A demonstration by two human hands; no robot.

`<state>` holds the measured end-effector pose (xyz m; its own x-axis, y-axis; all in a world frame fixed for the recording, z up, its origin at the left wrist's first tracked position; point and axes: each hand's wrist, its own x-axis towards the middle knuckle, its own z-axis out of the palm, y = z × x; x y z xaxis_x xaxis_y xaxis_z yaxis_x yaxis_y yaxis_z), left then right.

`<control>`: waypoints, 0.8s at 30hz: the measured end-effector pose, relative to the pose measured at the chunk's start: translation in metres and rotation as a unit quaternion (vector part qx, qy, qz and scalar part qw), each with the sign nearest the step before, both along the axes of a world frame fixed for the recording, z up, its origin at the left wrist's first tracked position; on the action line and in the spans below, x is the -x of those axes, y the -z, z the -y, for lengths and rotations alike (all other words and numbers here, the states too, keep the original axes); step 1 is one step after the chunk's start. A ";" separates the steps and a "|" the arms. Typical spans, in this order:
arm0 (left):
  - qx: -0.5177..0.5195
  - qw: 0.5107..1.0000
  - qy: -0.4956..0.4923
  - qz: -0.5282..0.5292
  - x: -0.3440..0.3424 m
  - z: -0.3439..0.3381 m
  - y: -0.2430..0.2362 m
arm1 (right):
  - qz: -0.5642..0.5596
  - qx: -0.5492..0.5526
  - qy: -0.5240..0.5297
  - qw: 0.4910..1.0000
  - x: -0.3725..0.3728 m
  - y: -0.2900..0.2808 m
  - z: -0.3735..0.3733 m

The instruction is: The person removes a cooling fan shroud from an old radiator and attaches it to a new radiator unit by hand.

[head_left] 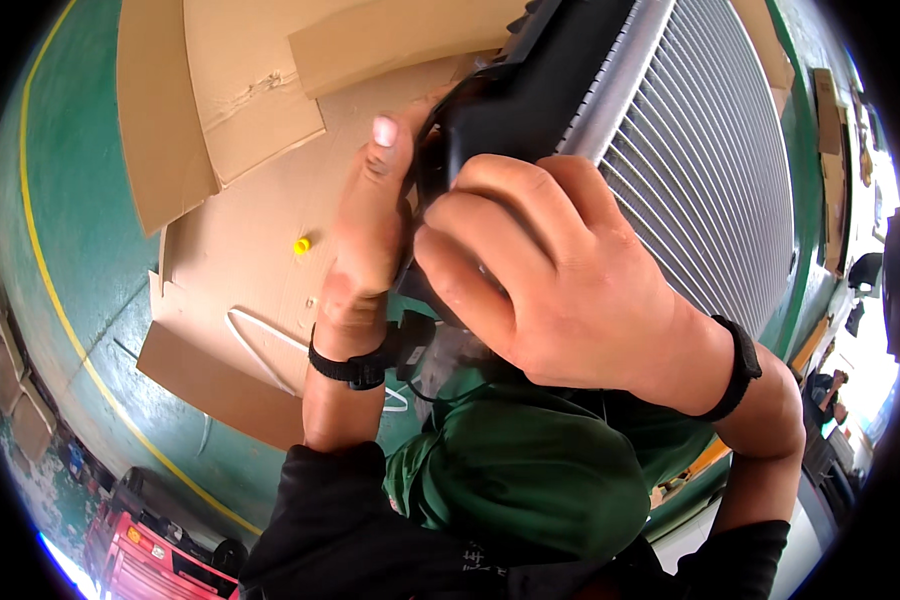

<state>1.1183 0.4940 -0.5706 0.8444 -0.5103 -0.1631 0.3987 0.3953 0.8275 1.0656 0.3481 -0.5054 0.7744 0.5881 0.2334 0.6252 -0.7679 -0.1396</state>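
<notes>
A large radiator (pixel 715 170) with a silver finned core tilts up in front of me. Along its left side runs a black plastic end tank (pixel 505 115). My left hand (pixel 370 215) presses against the tank's near left side, thumb pointing up and the other fingers mostly hidden behind it. Over the same near end of the tank, my right hand (pixel 570 275) is closed, its fingers curled inward. What those fingers pinch, if anything, is hidden beneath them. Both hands look slightly blurred.
Flattened cardboard (pixel 240 240) lies under the radiator on a green floor (pixel 80 250). A small yellow cap (pixel 302 245) and a bent white strip (pixel 255 350) rest on it. A red cart (pixel 155 560) stands lower left. Another person (pixel 825 395) is far right.
</notes>
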 end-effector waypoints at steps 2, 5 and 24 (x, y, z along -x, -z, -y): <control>-0.007 1.000 -0.010 0.008 -0.002 0.000 0.000 | 0.007 -0.006 -0.001 1.000 -0.002 0.002 -0.001; -0.023 1.000 -0.010 0.011 -0.007 0.000 0.002 | 0.014 -0.023 -0.001 1.000 -0.004 0.006 -0.003; -0.083 0.994 -0.045 0.048 0.065 -0.027 0.006 | -0.140 -0.180 0.008 0.974 -0.010 -0.008 0.021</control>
